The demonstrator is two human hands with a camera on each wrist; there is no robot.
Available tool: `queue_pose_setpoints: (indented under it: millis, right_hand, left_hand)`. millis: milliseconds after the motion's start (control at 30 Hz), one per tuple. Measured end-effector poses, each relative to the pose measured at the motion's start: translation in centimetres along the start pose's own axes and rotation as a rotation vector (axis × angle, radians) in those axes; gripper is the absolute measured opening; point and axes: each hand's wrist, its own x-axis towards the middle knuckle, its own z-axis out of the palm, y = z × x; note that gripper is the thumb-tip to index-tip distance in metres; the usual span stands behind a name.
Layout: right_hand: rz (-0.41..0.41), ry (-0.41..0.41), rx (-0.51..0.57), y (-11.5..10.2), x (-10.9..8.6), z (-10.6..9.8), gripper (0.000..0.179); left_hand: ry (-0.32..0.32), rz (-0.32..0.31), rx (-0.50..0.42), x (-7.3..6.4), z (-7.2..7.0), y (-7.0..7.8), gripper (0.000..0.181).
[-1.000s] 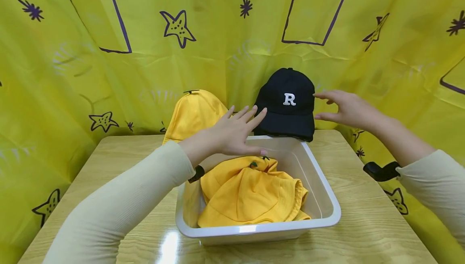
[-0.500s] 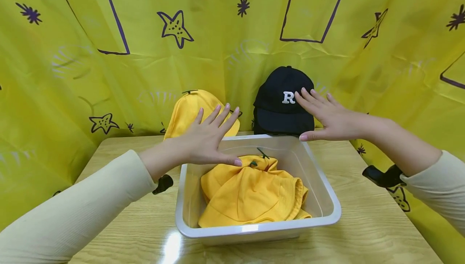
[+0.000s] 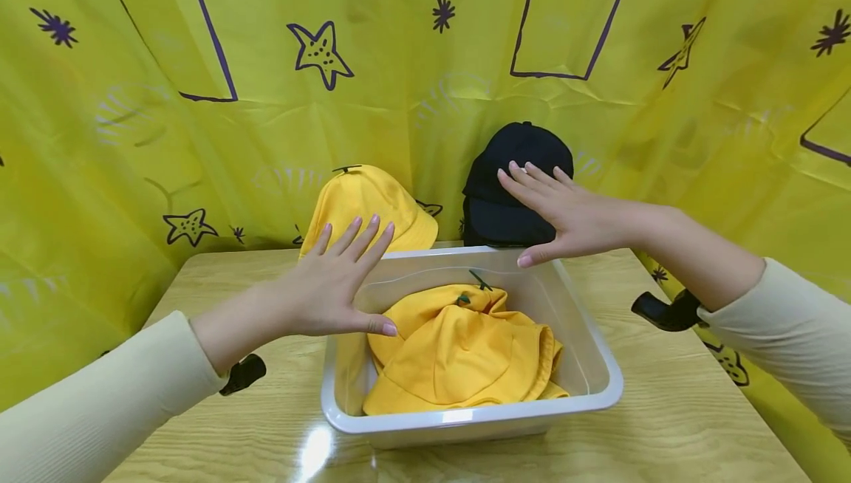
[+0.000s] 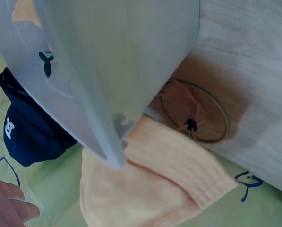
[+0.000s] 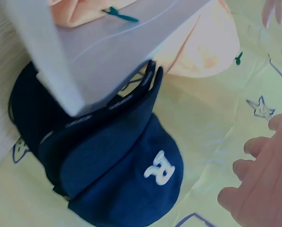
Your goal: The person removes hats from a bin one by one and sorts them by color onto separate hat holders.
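Note:
My left hand (image 3: 326, 287) is spread open over the left side of a pale plastic bin (image 3: 585, 398), holding nothing. Fingers of my right hand (image 3: 578, 217) are also spread, in front of a black cap (image 3: 488, 173) in the head view, with a gap between them in the right wrist view. A white R on the cap (image 5: 160, 168) shows there. Yellow cloth hats (image 3: 459, 365) with green sprout-like tips lie crumpled inside the bin. Behind its back left corner stands another yellow hat (image 3: 366, 199), partly covered by my left fingers in the head view.
A wooden table (image 3: 671, 394) carries the bin. Yellow curtain (image 3: 233, 143) with drawn stars hangs close behind and at both sides. A thin cord loop (image 4: 226, 118) lies by the yellow hat beside the bin. Dark wrist devices (image 3: 246, 374) sit below my sleeves.
My left hand has drawn back to the left and down, away from the bin's middle. My right hand has moved left, across the front of the black cap, its fingers spreading. The hats stay put.

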Motion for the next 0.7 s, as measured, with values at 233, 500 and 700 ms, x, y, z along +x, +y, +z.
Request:
queue_pose_setpoints:
  millis: [233,500,700]
  right_hand:
    - [-0.051,-0.035,0.002,-1.2,1.6,0.3,0.108]
    - [-0.151,-0.056,0.014,-3.0,3.5,0.6,0.109]
    - [-0.252,-0.055,0.048,-3.9,5.0,1.4,0.114]
  left_hand:
    - [0.06,0.043,0.008,-2.7,1.5,0.1,0.117]
    - [0.104,0.089,0.038,-5.4,3.8,0.9,0.119]
    - [0.127,0.134,0.047,-6.6,5.5,1.4,0.115]
